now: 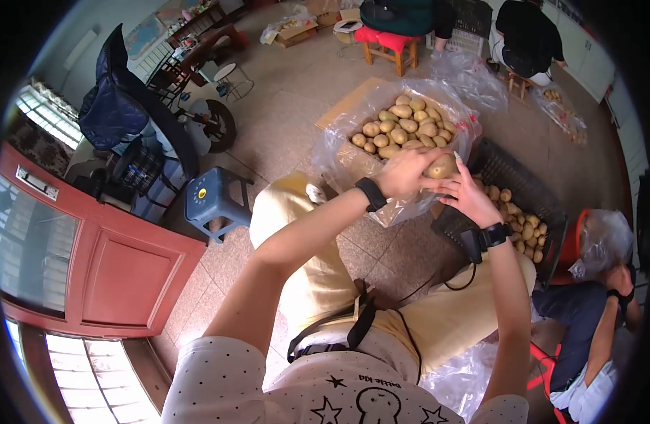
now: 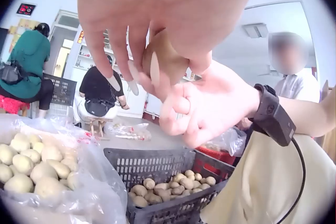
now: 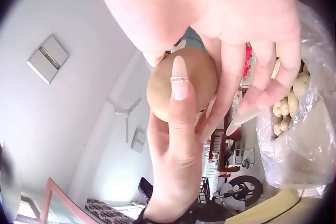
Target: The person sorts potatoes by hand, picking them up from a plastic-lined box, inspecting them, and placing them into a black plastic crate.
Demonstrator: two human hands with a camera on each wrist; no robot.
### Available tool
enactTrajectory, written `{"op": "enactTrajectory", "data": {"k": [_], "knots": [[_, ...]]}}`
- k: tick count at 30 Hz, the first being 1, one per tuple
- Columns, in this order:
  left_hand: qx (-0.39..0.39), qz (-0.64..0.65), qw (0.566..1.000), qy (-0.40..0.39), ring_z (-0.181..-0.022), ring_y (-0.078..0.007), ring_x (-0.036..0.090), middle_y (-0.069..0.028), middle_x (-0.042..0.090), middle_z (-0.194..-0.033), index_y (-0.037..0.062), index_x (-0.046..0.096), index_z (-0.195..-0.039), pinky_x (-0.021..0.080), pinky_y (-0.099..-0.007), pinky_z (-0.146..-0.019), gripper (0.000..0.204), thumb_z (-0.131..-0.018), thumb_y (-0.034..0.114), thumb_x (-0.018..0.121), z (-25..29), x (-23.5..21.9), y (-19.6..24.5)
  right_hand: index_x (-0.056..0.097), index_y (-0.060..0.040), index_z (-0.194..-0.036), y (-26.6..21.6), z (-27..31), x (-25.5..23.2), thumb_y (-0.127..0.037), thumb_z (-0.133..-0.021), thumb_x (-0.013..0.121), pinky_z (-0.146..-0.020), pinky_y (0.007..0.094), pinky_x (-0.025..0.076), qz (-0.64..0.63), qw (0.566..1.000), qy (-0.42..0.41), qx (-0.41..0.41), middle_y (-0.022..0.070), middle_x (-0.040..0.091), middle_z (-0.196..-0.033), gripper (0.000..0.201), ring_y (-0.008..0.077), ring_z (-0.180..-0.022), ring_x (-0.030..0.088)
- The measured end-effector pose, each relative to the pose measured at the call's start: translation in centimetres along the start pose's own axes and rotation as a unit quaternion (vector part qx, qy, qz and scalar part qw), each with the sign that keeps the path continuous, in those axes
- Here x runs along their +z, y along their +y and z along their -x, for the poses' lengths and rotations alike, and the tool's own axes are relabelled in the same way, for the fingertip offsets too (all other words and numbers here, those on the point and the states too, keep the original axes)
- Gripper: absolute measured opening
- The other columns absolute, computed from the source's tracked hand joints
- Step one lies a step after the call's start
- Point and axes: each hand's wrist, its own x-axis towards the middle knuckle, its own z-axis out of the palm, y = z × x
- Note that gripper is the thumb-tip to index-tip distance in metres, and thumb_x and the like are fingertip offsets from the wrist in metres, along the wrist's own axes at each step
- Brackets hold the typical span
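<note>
A tan, round potato point(image 1: 441, 167) is held up between both hands, above the edge of a plastic-lined carton. My left hand point(image 1: 402, 173) grips it from one side; in the right wrist view its thumb point(image 3: 181, 92) lies across the potato's face. From the other side my right hand point(image 1: 470, 198) holds it with thumb and fingers. Seen from the left wrist, the potato point(image 2: 167, 58) is partly covered by fingers with long pale nails, and the right hand's fingers point(image 2: 184, 111) are curled below it.
Many potatoes fill the plastic-lined carton point(image 1: 325, 166) ahead. Right of it, a black crate point(image 1: 494, 159) holds more potatoes. A blue stool point(image 1: 210, 196) and a red door point(image 1: 127, 283) stand at the left. Other people sit at the back and right, near a red bucket point(image 1: 576, 244).
</note>
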Motion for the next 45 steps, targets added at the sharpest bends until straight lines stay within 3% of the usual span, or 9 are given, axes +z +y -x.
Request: {"op": "enactTrajectory", "data": {"k": [8,13,16,19,32,35,37,43,45], "knots": [[-0.057,-0.069,0.994,-0.057,-0.080,-0.0342,0.063,-0.0171,0.064,-0.088,0.0111,0.056,-0.118,0.050,-0.0413,-0.068,0.057,-0.074,0.045,0.069,1.3,-0.3,-3.2,0.059,-0.0076,-0.120,-0.9,1.4,1.1,-0.053,-0.093,0.043,-0.085,0.0285,0.045,0.195,0.975,0.094,-0.047,0.0043,0.063,-0.113,0.055,0.0112,-0.095,0.057],[-0.186,0.076,0.966,-0.162,-0.070,-0.0257,0.064,-0.0134,0.064,-0.072,0.0037,0.058,-0.113,0.051,-0.0364,-0.063,0.055,-0.080,0.047,0.066,1.3,1.4,-5.3,0.049,-0.0128,-0.129,0.8,0.3,0.2,-0.017,-0.090,0.060,-0.082,0.0262,0.045,0.254,0.948,0.100,-0.166,0.0070,0.060,-0.114,0.040,0.0134,-0.104,0.055],[-0.222,0.259,0.920,-0.193,-0.076,-0.0137,0.063,-0.0086,0.065,-0.085,-0.0001,0.057,-0.114,0.052,-0.0294,-0.065,0.052,-0.086,0.043,0.062,1.2,4.9,-7.5,0.047,-0.0131,-0.131,0.1,1.1,0.8,-0.017,-0.089,0.061,-0.083,0.0274,0.045,0.335,0.920,0.100,-0.179,0.0085,0.056,-0.118,0.044,0.0146,-0.108,0.052],[-0.276,0.519,0.774,-0.233,-0.084,-0.0164,0.064,-0.0117,0.061,-0.109,-0.0027,0.053,-0.118,0.054,-0.0248,-0.076,0.050,-0.093,0.041,0.054,0.7,6.4,-7.7,0.041,-0.0146,-0.137,0.4,0.9,0.2,-0.020,-0.085,0.066,-0.089,0.0315,0.043,0.321,0.928,0.082,-0.171,0.0110,0.049,-0.127,0.058,0.0182,-0.117,0.046],[-0.387,0.576,0.694,-0.192,-0.090,-0.0198,0.066,-0.0160,0.062,-0.102,-0.0083,0.049,-0.118,0.052,-0.0259,-0.083,0.060,-0.094,0.047,0.046,-1.3,7.3,-10.0,0.038,-0.0121,-0.139,0.7,-3.5,-1.5,-0.023,-0.074,0.075,-0.098,0.0369,0.040,0.425,0.876,0.107,-0.204,0.0134,0.049,-0.130,0.076,0.0255,-0.119,0.046],[-0.371,0.566,0.719,-0.158,-0.085,-0.0158,0.066,-0.0111,0.065,-0.094,-0.0044,0.056,-0.112,0.052,-0.0266,-0.078,0.053,-0.094,0.045,0.047,-1.6,8.6,-9.8,0.039,-0.0114,-0.138,1.2,-4.7,-1.2,-0.026,-0.074,0.076,-0.095,0.0353,0.042,0.443,0.859,0.139,-0.215,0.0146,0.054,-0.123,0.075,0.0254,-0.111,0.053],[-0.318,0.479,0.809,-0.125,-0.080,-0.0135,0.066,-0.0092,0.066,-0.087,-0.0045,0.062,-0.103,0.052,-0.0267,-0.069,0.052,-0.093,0.045,0.049,-1.9,9.0,-9.9,0.040,-0.0107,-0.137,0.8,-5.4,-0.9,-0.027,-0.074,0.077,-0.093,0.0346,0.044,0.456,0.846,0.156,-0.229,0.0151,0.057,-0.118,0.074,0.0256,-0.106,0.056],[-0.307,0.433,0.833,-0.154,-0.066,-0.0222,0.067,-0.0121,0.068,-0.078,-0.0012,0.065,-0.098,0.050,-0.0321,-0.059,0.047,-0.092,0.044,0.052,-3.6,6.7,-10.7,0.052,0.0004,-0.125,1.2,-7.4,-1.6,-0.026,-0.076,0.076,-0.079,0.0309,0.049,0.415,0.836,0.214,-0.289,0.0122,0.063,-0.102,0.060,0.0207,-0.087,0.063],[-0.281,0.278,0.901,-0.179,-0.072,-0.0232,0.066,-0.0129,0.068,-0.084,-0.0004,0.064,-0.102,0.050,-0.0331,-0.064,0.045,-0.092,0.041,0.051,-4.9,3.9,-10.2,0.055,0.0027,-0.121,0.5,-7.2,-1.6,-0.030,-0.082,0.072,-0.076,0.0274,0.048,0.237,0.939,0.209,-0.136,0.0073,0.063,-0.101,0.054,0.0161,-0.083,0.062]]}}
